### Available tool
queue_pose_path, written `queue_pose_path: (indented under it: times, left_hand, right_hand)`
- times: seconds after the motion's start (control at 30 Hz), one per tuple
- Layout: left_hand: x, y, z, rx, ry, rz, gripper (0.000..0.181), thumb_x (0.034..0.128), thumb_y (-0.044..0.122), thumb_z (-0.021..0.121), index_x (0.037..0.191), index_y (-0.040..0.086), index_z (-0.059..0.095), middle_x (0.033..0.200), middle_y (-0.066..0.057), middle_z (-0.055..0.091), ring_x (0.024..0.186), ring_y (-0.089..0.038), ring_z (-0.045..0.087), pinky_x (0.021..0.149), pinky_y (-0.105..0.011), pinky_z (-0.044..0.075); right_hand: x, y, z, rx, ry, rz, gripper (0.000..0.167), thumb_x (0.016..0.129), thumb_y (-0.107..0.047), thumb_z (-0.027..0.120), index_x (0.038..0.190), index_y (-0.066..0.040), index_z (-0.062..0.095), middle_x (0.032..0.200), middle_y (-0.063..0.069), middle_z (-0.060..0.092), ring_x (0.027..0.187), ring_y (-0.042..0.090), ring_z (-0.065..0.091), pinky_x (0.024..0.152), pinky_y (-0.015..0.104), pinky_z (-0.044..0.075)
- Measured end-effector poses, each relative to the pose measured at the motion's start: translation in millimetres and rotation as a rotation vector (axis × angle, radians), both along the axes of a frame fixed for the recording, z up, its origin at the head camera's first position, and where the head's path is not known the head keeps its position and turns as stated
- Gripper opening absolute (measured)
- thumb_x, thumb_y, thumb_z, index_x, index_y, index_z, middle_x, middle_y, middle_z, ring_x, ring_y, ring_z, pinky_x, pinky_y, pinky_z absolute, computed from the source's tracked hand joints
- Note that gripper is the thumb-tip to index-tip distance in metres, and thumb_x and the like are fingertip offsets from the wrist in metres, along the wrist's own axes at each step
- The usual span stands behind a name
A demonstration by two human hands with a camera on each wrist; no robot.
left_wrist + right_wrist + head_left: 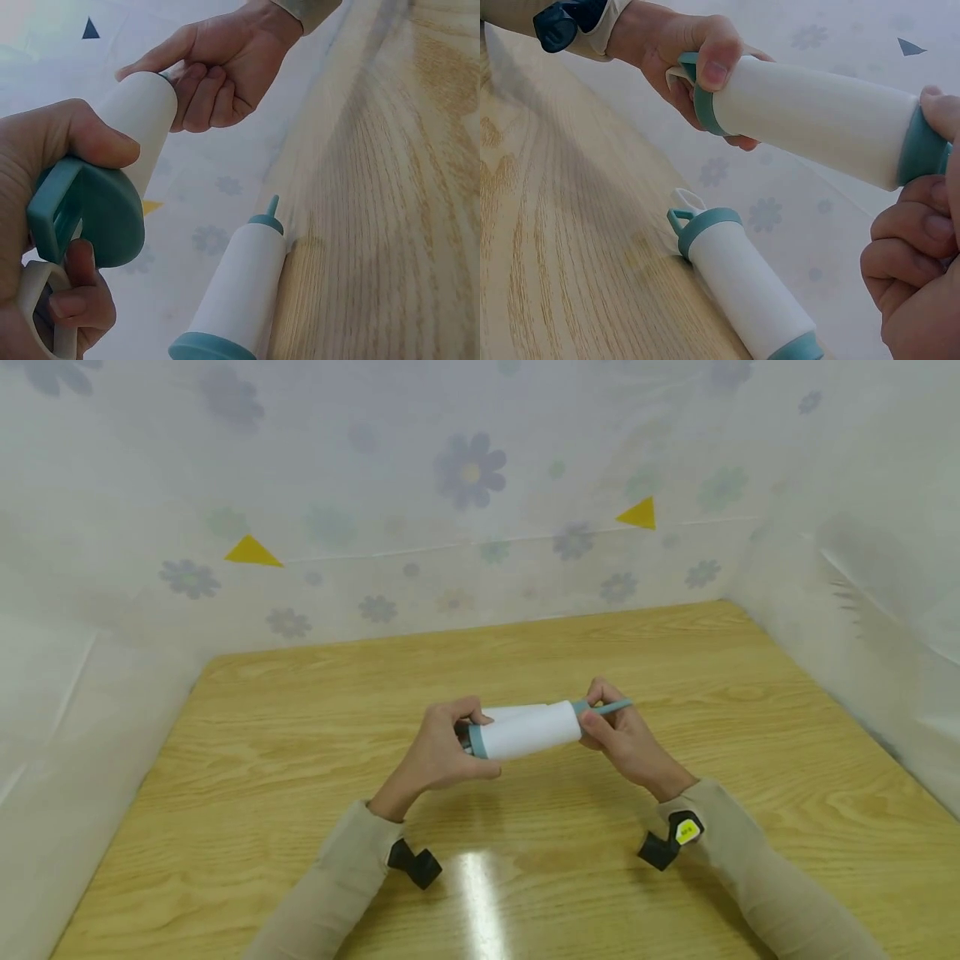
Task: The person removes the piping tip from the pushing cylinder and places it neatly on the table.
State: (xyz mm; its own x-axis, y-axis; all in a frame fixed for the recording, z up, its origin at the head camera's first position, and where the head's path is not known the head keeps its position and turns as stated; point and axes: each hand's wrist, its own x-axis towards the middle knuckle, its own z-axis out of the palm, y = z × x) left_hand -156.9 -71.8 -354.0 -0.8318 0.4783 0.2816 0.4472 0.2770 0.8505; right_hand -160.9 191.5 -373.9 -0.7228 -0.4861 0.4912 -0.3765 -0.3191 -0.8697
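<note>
A white icing syringe (528,732) with teal ends is held level above the table between both hands. My left hand (442,747) grips its handle end, thumb on the teal collar (116,221) and fingers about the white plunger ring (28,300). At the other end my right hand (626,743) pinches the teal nozzle cap (920,146); the thin nozzle (613,705) sticks out past the fingers. A second, matching syringe (240,285) lies on the table beyond, mostly hidden behind the held one in the head view.
The wood-grain table (300,710) carries both syringes' surroundings. Flowered white sheeting (375,485) closes off the back and sides, with two yellow triangles (253,552) on the back one. Black wrist cameras (415,864) sit on both sleeves.
</note>
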Motion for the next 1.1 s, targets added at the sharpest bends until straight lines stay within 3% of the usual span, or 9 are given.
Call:
queue_pose_path:
  times: [0.23, 0.47, 0.6, 0.83, 0.93, 1.1]
  left_hand:
    - [-0.5, -0.3, 2.7, 0.020, -0.046, -0.002, 0.030, 0.0637, 0.002, 0.080, 0.078, 0.005, 0.053, 0.104, -0.019, 0.067, 0.081, -0.024, 0.067, 0.063, -0.030, 0.056]
    - [0.4, -1.1, 2.4, 0.036, -0.081, -0.019, 0.031, 0.0633, 0.002, 0.081, 0.078, 0.004, 0.054, 0.103, -0.020, 0.066, 0.072, -0.018, 0.066, 0.062, -0.029, 0.056]
    - [1.4, -0.6, 2.8, 0.025, -0.094, -0.016, 0.032, 0.0633, 0.002, 0.082, 0.076, 0.004, 0.053, 0.102, -0.019, 0.065, 0.071, -0.017, 0.065, 0.062, -0.028, 0.056]
    - [1.2, 0.0, 2.3, 0.024, -0.133, -0.031, 0.035, 0.0635, 0.002, 0.083, 0.074, 0.005, 0.049, 0.102, -0.019, 0.064, 0.073, -0.018, 0.067, 0.065, -0.030, 0.057]
    - [0.9, -1.3, 2.2, 0.023, -0.151, -0.035, 0.037, 0.0634, 0.003, 0.083, 0.073, 0.005, 0.047, 0.100, -0.017, 0.064, 0.074, -0.018, 0.066, 0.066, -0.031, 0.057]
    - [1.1, -1.6, 2.6, 0.027, -0.169, -0.034, 0.039, 0.0630, 0.003, 0.083, 0.072, 0.007, 0.045, 0.098, -0.014, 0.064, 0.076, -0.019, 0.065, 0.067, -0.033, 0.056]
  right_hand:
    - [1.6, -0.8, 0.8, -0.007, 0.008, -0.003, 0.012, 0.103, -0.019, 0.044, 0.093, -0.014, 0.039, 0.066, 0.005, 0.024, 0.056, 0.019, 0.020, 0.052, 0.033, 0.021]
    - [2.3, -0.5, 1.8, -0.051, -0.028, 0.053, 0.008, 0.104, -0.014, 0.042, 0.095, -0.016, 0.042, 0.074, -0.007, 0.051, 0.062, 0.014, 0.033, 0.053, 0.029, 0.027]
    - [2.2, -0.7, 2.5, -0.050, -0.038, 0.064, 0.009, 0.103, -0.014, 0.042, 0.094, -0.015, 0.042, 0.079, -0.010, 0.055, 0.060, 0.015, 0.032, 0.051, 0.027, 0.025]
    - [3.6, 1.2, 2.7, -0.038, -0.059, 0.065, 0.010, 0.103, -0.015, 0.043, 0.093, -0.015, 0.043, 0.085, -0.011, 0.061, 0.066, 0.008, 0.042, 0.053, 0.027, 0.028]
    - [2.9, 0.2, 2.9, -0.043, -0.053, 0.086, 0.010, 0.103, -0.014, 0.042, 0.094, -0.016, 0.043, 0.078, -0.009, 0.055, 0.058, 0.014, 0.032, 0.050, 0.027, 0.024]
    - [0.7, -1.1, 2.7, -0.058, -0.014, 0.115, 0.012, 0.104, -0.012, 0.040, 0.092, -0.014, 0.042, 0.064, 0.004, 0.029, 0.049, 0.017, 0.016, 0.042, 0.029, 0.013]
